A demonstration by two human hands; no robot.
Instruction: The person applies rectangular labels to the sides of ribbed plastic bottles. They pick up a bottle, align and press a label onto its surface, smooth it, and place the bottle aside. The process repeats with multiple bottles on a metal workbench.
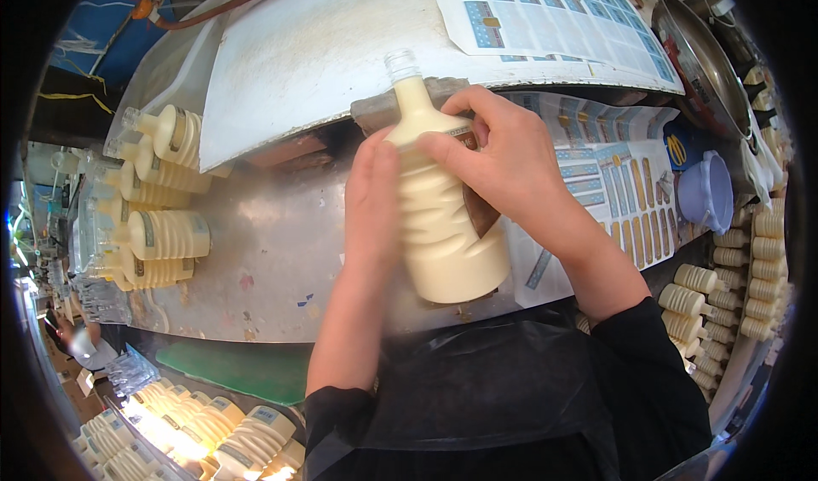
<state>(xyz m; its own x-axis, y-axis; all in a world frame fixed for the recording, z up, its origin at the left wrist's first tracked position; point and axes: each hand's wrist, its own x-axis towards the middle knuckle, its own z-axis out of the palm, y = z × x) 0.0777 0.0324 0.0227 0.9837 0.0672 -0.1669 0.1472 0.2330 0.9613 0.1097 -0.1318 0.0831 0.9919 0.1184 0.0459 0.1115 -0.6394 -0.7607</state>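
A cream-coloured bottle (456,268) with a ridged body and a clear threaded neck leans with its neck pointing away from me. My left hand (372,195) is closed against its left side, steadying it. On the shoulder, my right hand (511,144) presses with its thumb, its fingers curled over the right side. A brown label (482,215) shows along the bottle's right side, partly covered by that hand. Beside the bottle, sheets of stickers (626,183) in blue, gold and brown lie on the metal bench (264,225).
Several similar bottles (170,234) lie stacked at the left, with more in the lower left (256,438) and at the right (686,302). A white board (315,46) rises behind the bench, bearing another sticker sheet (554,21). A lilac bucket (705,193) and a metal pan (703,63) stand right.
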